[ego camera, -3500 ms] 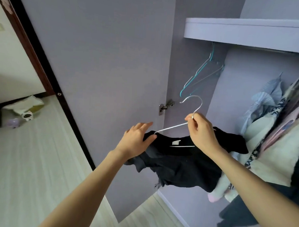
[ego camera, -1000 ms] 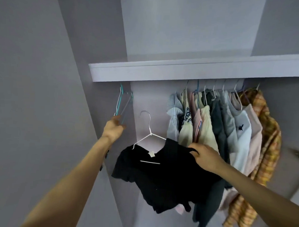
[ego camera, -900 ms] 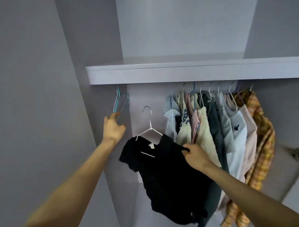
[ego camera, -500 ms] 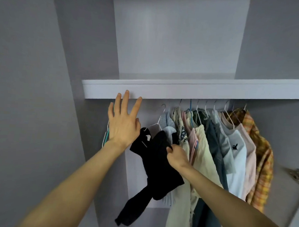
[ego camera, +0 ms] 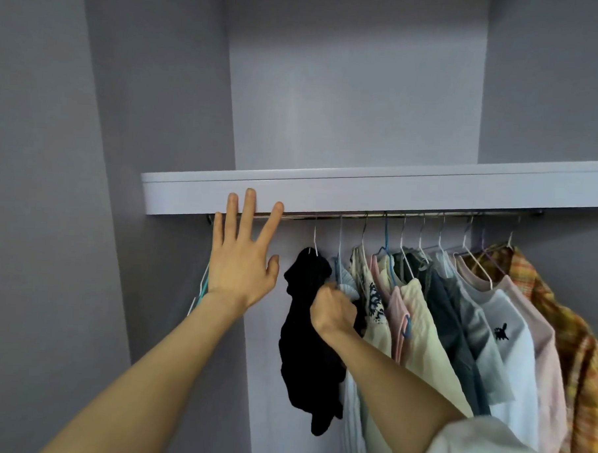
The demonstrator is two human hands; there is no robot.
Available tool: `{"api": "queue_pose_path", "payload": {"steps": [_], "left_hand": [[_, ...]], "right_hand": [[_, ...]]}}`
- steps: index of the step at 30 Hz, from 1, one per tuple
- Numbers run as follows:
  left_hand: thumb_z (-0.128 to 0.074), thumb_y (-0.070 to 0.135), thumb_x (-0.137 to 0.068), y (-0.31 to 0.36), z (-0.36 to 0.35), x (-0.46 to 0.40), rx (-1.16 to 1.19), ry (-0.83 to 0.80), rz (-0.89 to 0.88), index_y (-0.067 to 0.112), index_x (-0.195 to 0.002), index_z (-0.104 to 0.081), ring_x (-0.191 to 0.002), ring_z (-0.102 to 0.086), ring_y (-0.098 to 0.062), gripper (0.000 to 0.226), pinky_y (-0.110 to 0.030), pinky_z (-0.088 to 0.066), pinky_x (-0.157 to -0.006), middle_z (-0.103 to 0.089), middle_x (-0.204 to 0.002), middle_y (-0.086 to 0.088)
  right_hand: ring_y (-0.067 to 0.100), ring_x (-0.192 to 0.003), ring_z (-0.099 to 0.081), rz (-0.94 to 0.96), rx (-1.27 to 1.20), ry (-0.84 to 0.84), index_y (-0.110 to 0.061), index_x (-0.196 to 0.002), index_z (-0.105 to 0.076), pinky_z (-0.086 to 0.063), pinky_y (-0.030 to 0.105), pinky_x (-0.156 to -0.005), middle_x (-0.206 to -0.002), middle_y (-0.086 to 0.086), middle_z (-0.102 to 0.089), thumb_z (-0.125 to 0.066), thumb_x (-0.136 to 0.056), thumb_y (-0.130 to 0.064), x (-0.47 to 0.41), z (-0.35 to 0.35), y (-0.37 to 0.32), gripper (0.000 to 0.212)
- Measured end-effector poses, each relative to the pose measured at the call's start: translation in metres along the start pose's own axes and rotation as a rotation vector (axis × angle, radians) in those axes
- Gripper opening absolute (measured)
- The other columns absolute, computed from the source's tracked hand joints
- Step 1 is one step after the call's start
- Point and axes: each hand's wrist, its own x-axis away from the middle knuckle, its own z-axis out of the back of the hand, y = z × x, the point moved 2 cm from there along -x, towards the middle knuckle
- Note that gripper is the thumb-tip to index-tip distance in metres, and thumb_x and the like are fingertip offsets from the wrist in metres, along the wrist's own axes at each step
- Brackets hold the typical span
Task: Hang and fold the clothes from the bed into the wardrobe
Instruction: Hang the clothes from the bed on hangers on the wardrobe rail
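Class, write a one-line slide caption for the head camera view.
Right hand grips a black garment hung leftmost on the wardrobe rail; the open left hand reaches up at the shelf edge.

Grey wall (ego camera: 35,180) (plain, left side)

Two bare forearms are seen reaching in from the bottom edge. The left hand (ego camera: 242,268) is uncovered from fingertips to elbow; no ring, watch or bracelet is worn. The right hand (ego camera: 331,311) is likewise bare past the wrist. Far back from its fingers, near the elbow, the loose cuff of a cream-white fabric sleeve (ego camera: 486,447) is seen, softly creased.
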Motion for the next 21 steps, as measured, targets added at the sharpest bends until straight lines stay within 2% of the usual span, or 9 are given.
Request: {"api": "queue_pose_path", "payload": {"steps": [5, 7, 10, 12, 14, 16, 18, 19, 21], "left_hand": [[-0.052, 0.037, -0.088, 0.003, 0.015, 0.0, 0.024, -0.156, 0.026, 0.032, -0.146, 0.016, -0.142, 0.02, -0.035, 0.089, -0.052, -0.001, -0.115, 0.019, -0.156, -0.012], [-0.049, 0.036, -0.091, 0.005, 0.029, 0.006, 0.058, -0.252, 0.042, 0.032, -0.149, 0.01, -0.143, 0.02, -0.033, 0.083, -0.051, 0.001, -0.116, 0.021, -0.156, -0.009], [-0.046, 0.033, -0.093, 0.006, 0.044, 0.028, 0.121, -0.359, 0.091, 0.03, -0.151, 0.0, -0.144, 0.017, -0.03, 0.074, -0.049, 0.003, -0.116, 0.017, -0.157, -0.009], [-0.046, 0.03, -0.094, 0.008, 0.056, 0.045, 0.175, -0.42, 0.136, 0.028, -0.151, -0.004, -0.144, 0.016, -0.029, 0.071, -0.047, 0.002, -0.116, 0.014, -0.158, -0.008], [-0.046, 0.026, -0.095, 0.01, 0.072, 0.063, 0.229, -0.473, 0.199, 0.026, -0.151, -0.006, -0.145, 0.013, -0.028, 0.069, -0.045, -0.001, -0.117, 0.011, -0.158, -0.007], [-0.046, 0.025, -0.094, 0.012, 0.087, 0.084, 0.264, -0.483, 0.264, 0.024, -0.151, -0.011, -0.146, 0.007, -0.027, 0.067, -0.045, -0.007, -0.118, 0.004, -0.158, -0.008], [-0.047, 0.025, -0.093, 0.012, 0.106, 0.112, 0.26, -0.485, 0.338, 0.02, -0.149, -0.022, -0.144, -0.01, -0.03, 0.061, -0.044, -0.019, -0.115, -0.013, -0.156, -0.01], [-0.047, 0.025, -0.092, 0.012, 0.116, 0.128, 0.25, -0.466, 0.371, 0.017, -0.145, -0.032, -0.139, -0.024, -0.032, 0.056, -0.044, -0.027, -0.109, -0.026, -0.151, -0.012], [-0.043, 0.029, -0.086, 0.009, 0.142, 0.164, 0.211, -0.393, 0.457, 0.012, -0.129, -0.053, -0.114, -0.05, -0.036, 0.047, -0.044, -0.042, -0.092, -0.05, -0.131, -0.012]], "right_hand": [[0.033, -0.112, -0.057, 0.003, -0.056, -0.037, 0.0, -0.118, -0.048, -0.047, 0.037, -0.083, -0.12, 0.017, -0.059, -0.043, -0.094, -0.013, 0.011, 0.0, 0.004, 0.027], [0.033, -0.118, -0.049, 0.032, -0.076, -0.066, -0.004, -0.124, -0.046, -0.047, 0.039, -0.084, -0.128, 0.015, -0.049, -0.042, -0.095, -0.019, 0.023, 0.01, 0.004, 0.033], [0.031, -0.126, -0.037, 0.114, -0.05, -0.077, -0.012, -0.139, -0.036, -0.04, 0.039, -0.096, -0.137, 0.012, -0.038, -0.041, -0.095, -0.023, 0.046, 0.026, 0.009, 0.046], [0.03, -0.126, -0.038, 0.176, -0.096, -0.083, -0.011, -0.14, -0.037, -0.036, 0.037, -0.101, -0.137, 0.012, -0.041, -0.042, -0.095, -0.02, 0.065, 0.039, 0.013, 0.046], [0.029, -0.122, -0.046, 0.262, -0.188, -0.097, -0.009, -0.134, -0.046, -0.037, 0.035, -0.101, -0.131, 0.011, -0.051, -0.044, -0.095, -0.017, 0.086, 0.051, 0.012, 0.04], [0.028, -0.112, -0.054, 0.369, -0.271, -0.087, -0.007, -0.124, -0.056, -0.042, 0.038, -0.096, -0.119, 0.01, -0.061, -0.047, -0.094, -0.013, 0.107, 0.06, 0.01, 0.032], [0.029, -0.101, -0.06, 0.469, -0.36, -0.056, -0.005, -0.112, -0.062, -0.047, 0.041, -0.087, -0.107, 0.009, -0.066, -0.048, -0.091, -0.012, 0.129, 0.064, 0.004, 0.027], [0.027, -0.097, -0.061, 0.498, -0.403, -0.061, -0.005, -0.108, -0.064, -0.049, 0.039, -0.084, -0.102, 0.009, -0.067, -0.046, -0.089, -0.015, 0.142, 0.064, 0.001, 0.028], [0.02, -0.093, -0.059, 0.563, -0.504, -0.11, -0.006, -0.103, -0.065, -0.047, 0.031, -0.08, -0.097, 0.007, -0.067, -0.038, -0.088, -0.024, 0.17, 0.06, -0.008, 0.036]]}}
